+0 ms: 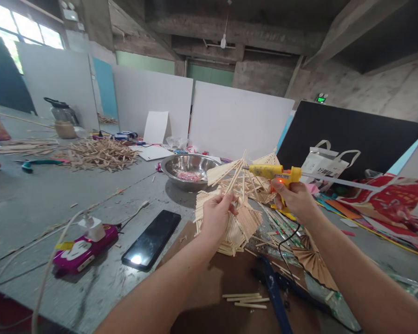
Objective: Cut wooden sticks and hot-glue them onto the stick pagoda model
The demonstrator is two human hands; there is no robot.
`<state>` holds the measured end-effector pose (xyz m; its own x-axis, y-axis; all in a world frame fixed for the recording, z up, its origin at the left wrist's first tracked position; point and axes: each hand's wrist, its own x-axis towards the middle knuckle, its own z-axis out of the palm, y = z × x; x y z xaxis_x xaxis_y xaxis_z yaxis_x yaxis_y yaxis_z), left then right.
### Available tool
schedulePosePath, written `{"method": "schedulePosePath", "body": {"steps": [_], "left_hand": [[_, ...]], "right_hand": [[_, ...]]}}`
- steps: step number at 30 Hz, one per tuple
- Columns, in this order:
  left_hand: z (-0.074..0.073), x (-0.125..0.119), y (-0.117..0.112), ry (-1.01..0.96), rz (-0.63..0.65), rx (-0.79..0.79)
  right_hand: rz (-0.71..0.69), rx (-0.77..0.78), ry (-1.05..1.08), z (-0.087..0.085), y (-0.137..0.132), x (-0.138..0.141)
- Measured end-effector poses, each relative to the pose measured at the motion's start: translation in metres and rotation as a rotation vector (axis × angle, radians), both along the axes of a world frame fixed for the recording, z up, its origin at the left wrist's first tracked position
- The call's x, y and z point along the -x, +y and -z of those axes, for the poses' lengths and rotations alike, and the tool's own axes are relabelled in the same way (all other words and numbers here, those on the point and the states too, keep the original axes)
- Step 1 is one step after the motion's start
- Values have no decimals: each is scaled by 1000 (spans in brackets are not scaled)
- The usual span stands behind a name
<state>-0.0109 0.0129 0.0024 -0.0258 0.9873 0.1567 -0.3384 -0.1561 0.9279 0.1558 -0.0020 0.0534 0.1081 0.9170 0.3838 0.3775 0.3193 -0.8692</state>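
My left hand [216,214] is closed on a model built of thin wooden sticks [237,204], which it holds tilted above a brown cardboard sheet [226,278]. A yellow hot glue gun [273,174] is gripped in my right hand [296,197], its nozzle pointing left at the top of the stick model and its small red light on. The gun's black cord [285,241] drops to the table under my right wrist. A few loose sticks [245,300] lie on the cardboard in front of me.
A black phone [152,240] and a pink power strip [85,248] with a white plug lie at the left. Behind the model stands a steel bowl [190,169]. A pile of wood sticks [99,155] lies far left. Coloured papers [386,204], a white tote bag [329,162] and blue-handled pliers [275,297] are on the right.
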Motion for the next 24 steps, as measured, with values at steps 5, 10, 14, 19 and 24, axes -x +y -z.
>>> {"method": "schedulePosePath", "body": {"steps": [5,10,14,19,24], "left_hand": [[-2,-1,-1,-36,10,29],[-2,-1,-1,-37,36,28],[2,1,0,0,11,-21],[7,5,5,111,-72,-101],[10,7,10,172,-143,-178]], "right_hand": [[3,6,-6,3,7,0],[-17,-7,-2,5,8,-2],[-19,-14,9,6,8,-1],[-13,-21,29,5,6,0],[-7,-5,4,4,4,1]]}}
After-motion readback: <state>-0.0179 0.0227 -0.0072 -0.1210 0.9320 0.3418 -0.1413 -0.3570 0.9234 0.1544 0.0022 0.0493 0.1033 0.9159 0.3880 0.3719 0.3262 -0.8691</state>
